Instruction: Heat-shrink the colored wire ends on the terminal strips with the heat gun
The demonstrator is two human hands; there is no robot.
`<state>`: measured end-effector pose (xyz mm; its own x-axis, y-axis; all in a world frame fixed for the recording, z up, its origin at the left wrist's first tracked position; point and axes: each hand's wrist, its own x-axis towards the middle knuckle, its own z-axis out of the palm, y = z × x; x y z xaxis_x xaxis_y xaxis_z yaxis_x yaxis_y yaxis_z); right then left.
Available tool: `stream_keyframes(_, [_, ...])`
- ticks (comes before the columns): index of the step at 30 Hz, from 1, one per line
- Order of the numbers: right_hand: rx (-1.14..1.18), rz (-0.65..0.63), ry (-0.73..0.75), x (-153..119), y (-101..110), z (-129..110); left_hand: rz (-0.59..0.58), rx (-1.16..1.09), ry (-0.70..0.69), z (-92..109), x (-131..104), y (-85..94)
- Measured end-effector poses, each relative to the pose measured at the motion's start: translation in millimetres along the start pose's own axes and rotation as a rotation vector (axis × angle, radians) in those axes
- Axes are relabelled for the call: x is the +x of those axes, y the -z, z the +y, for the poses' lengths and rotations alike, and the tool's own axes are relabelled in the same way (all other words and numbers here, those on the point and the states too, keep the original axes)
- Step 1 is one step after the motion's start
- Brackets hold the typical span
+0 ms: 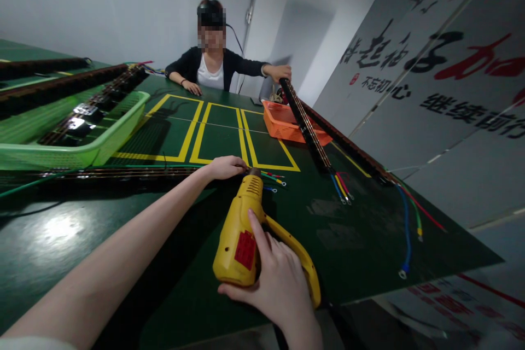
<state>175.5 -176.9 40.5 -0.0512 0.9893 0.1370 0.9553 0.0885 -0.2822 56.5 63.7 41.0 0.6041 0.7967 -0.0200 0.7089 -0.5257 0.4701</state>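
My right hand [283, 279] is wrapped around the body of a yellow heat gun [234, 229], with the index finger stretched along its side. The gun's metal nozzle [255, 171] points away from me, at the end of a long dark wire harness [135, 174] lying across the table. At that same end my left hand [225, 167] is closed on the harness, its fingertips partly hidden close beside the nozzle. Just past the nozzle, green, red and blue leads with ring terminals [283, 183] stick out to the right.
A green basket [123, 120] at the left bears more dark harnesses. Across the table a person [213, 68] holds another harness [305, 120] upright at a slant over an orange basket [283, 130]. Yellow tape rectangles [197, 131] mark the green table. Loose leads [406, 235] lie near the right edge.
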Motion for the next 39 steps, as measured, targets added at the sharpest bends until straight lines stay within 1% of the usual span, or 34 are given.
stream_keyframes(4, [0.023, -0.055, 0.0, -3, 10, 17, -0.001, -0.009, -0.035, -2, 1, -1.0])
stream_keyframes(6, [0.015, -0.061, -0.042, -4, 14, 26, 0.0, -0.015, -0.044, -3, 2, -1.7])
stream_keyframes(10, [-0.01, 0.013, -0.13, -8, 17, 40, 0.006, -0.023, -0.033, -5, 2, -1.9])
stream_keyframes(14, [-0.06, 0.056, -0.16, -11, 18, 44, 0.006, -0.02, -0.024, -3, 1, -0.9])
stream_keyframes(18, [-0.101, 0.059, -0.163, -12, 17, 41, 0.008, -0.011, -0.023, -3, 1, -1.0])
stream_keyframes(22, [-0.123, 0.05, -0.127, -10, 13, 35, 0.008, -0.017, -0.025, -4, 2, -1.9])
stream_keyframes(28, [-0.068, 0.039, -0.047, 0, 1, 10, 0.016, 0.005, -0.049, -3, 3, -2.1])
stream_keyframes(32, [-0.021, 0.04, -0.021, 3, -4, -4, 0.017, 0.015, -0.039, -2, 3, -2.1])
stream_keyframes(35, [0.01, 0.033, -0.021, 3, -6, -6, 0.013, 0.003, -0.057, -2, 2, -1.6])
stream_keyframes(39, [0.028, 0.003, -0.03, 2, -1, -2, 0.007, 0.012, -0.066, -1, 1, -0.6])
